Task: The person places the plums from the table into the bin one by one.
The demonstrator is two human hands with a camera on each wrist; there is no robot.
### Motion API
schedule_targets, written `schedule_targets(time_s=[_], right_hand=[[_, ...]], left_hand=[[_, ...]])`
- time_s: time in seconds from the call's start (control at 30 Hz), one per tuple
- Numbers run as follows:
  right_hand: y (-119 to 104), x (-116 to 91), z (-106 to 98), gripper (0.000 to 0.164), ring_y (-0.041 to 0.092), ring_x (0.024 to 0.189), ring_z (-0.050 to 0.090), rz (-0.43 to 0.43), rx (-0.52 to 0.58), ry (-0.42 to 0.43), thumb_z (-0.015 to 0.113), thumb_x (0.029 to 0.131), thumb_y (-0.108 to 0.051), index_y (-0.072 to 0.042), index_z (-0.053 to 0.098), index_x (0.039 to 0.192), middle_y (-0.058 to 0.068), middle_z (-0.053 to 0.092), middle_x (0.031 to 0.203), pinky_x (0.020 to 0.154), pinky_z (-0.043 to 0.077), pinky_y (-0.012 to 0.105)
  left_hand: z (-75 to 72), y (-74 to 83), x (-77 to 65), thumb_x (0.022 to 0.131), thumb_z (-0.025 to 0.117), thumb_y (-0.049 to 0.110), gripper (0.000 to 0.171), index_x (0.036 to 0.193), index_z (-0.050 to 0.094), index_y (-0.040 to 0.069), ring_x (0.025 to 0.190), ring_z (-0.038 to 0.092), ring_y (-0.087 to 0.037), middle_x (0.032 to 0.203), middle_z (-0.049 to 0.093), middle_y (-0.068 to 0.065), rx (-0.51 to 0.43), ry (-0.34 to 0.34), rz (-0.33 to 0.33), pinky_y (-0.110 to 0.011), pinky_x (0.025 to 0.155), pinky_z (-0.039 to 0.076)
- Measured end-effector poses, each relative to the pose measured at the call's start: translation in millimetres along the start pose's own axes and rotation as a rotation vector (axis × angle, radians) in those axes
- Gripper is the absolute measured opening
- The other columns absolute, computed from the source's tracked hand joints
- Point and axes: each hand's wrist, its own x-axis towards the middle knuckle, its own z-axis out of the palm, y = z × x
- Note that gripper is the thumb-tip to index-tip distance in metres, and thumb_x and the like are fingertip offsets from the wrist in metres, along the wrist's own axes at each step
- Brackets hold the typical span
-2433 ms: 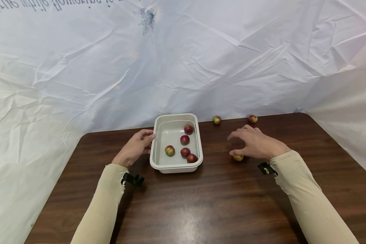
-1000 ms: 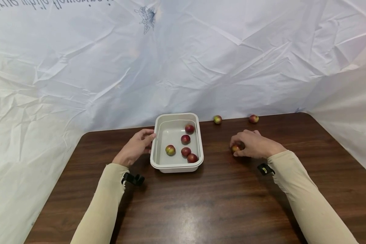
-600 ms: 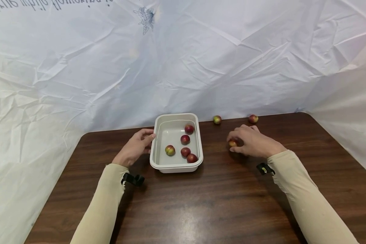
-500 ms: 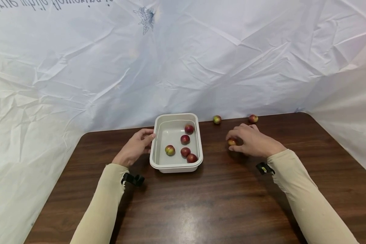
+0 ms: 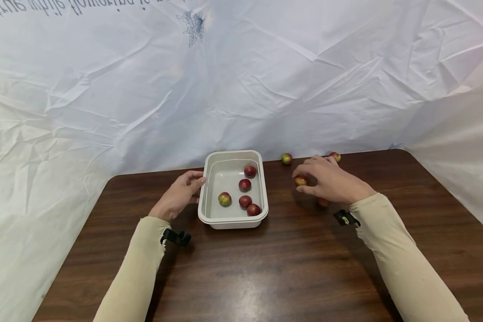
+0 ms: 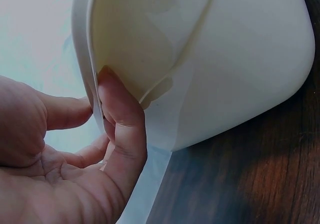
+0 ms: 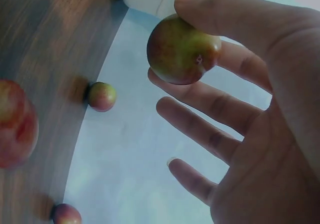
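My left hand [image 5: 180, 193] pinches the left rim of a white plastic tub [image 5: 233, 222], thumb on one side and fingers on the other in the left wrist view. Inside lie several dark red plums [image 5: 244, 184] and one yellow-green plum [image 5: 224, 199]. To the right of the tub, my right hand [image 5: 331, 179] holds a red-and-green plum [image 7: 182, 52] between thumb and fingertips, raised over the table. Its other fingers extend loosely. Below that hand another plum [image 5: 323, 202] shows, mostly hidden in the head view; the right wrist view has it as a red plum [image 7: 17, 124].
Along the back edge of the brown wooden table [image 5: 241, 273] sit a greenish plum [image 5: 286, 158] and a red-yellow plum [image 5: 335, 156], the latter partly behind my right hand. A wrinkled white cloth [image 5: 241, 89] hangs right behind the table.
My right hand closed its fingers on a plum, then carried it up and leftward toward the tub. A plum under the palm came into view. My left hand stayed at the rim.
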Motion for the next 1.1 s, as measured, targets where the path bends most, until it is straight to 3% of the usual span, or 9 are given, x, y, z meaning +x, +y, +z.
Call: schedule_targets(time_s=[0.4, 1.1], right_hand=[[-17, 6, 5, 0.029, 0.029, 0.125, 0.052, -0.050, -0.009, 0.132, 0.073, 0.096, -0.031, -0.019, 0.070, 0.123, 0.004, 0.068, 0.125, 0.100, 0.034, 0.056], [-43, 14, 21, 0.031, 0.023, 0.111, 0.054, -0.116, -0.029, 0.359, 0.077, 0.093, -0.032, -0.017, 0.073, 0.119, 0.000, 0.070, 0.111, 0.098, 0.036, 0.050]], left_hand=[[-1.9, 0.8, -0.1, 0.110, 0.048, 0.030, 0.047, 0.150, 0.040, 0.008, 0.117, 0.062, -0.032, 0.138, 0.054, -0.021, 0.008, -0.002, 0.017, -0.035, 0.086, 0.060], [0.6, 1.1, -0.5, 0.110, 0.048, 0.027, 0.046, 0.150, 0.040, 0.006, 0.113, 0.063, -0.028, 0.139, 0.055, -0.021, -0.009, 0.010, 0.000, -0.038, 0.089, 0.059]])
